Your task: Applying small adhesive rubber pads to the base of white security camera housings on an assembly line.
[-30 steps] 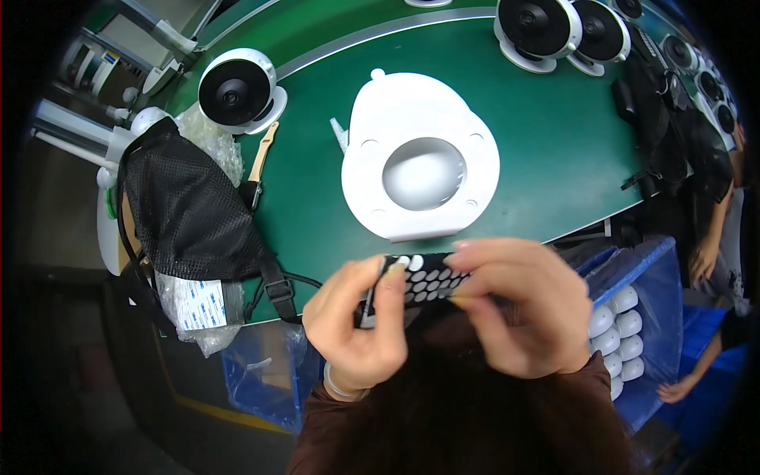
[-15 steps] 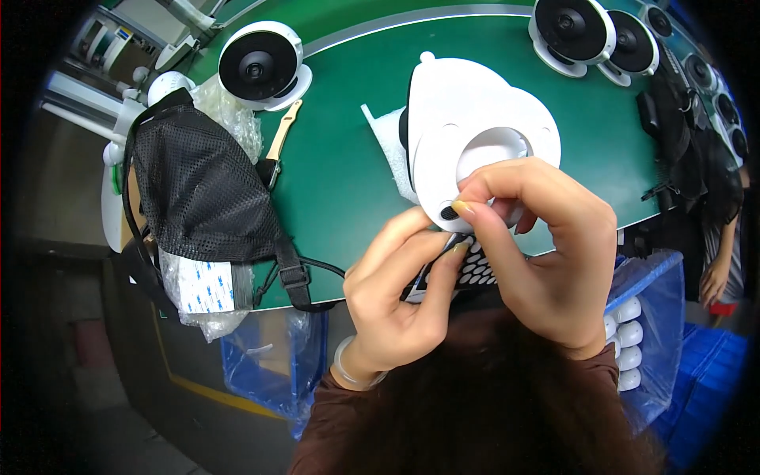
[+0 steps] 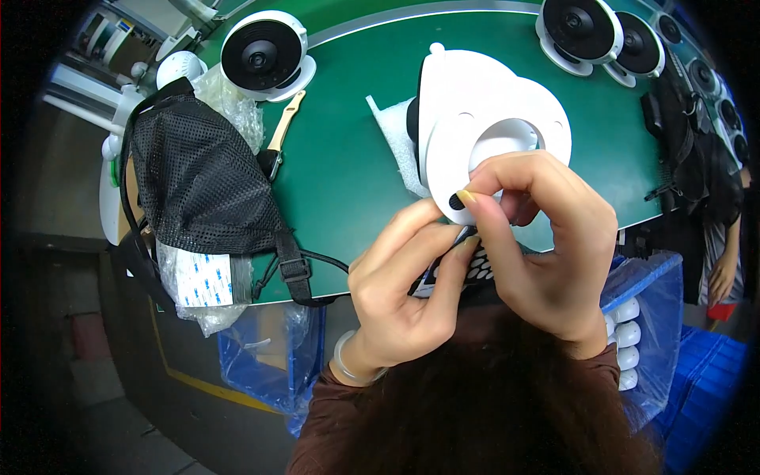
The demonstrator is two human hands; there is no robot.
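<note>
A white rounded housing [image 3: 463,87] lies on the green table, with a ring-shaped base around a large opening turned toward me. A small round black pad [image 3: 456,202] sits at the near end of that base. My right hand [image 3: 558,237] is closed in a pinch, thumb and forefinger tips at the pad's edge. Just below, my left hand [image 3: 408,285] pinches a black sheet with white round spots [image 3: 480,265]; part of it is hidden behind my fingers. White foam wrap [image 3: 400,142] shows under the housing's left side.
Left of my hands lies a black mesh bag [image 3: 202,174] with straps, near a wood-handled brush [image 3: 286,123]. White devices with round black fronts stand at far left [image 3: 263,57] and far right [image 3: 582,32]. Plastic-lined bins [image 3: 273,356] sit below the edge. Another person's hand [image 3: 722,277] shows at right.
The view has shifted slightly, and the housing appears a little farther right and up. Both hands keep nearly the same pinch, the right one still at the black pad.
</note>
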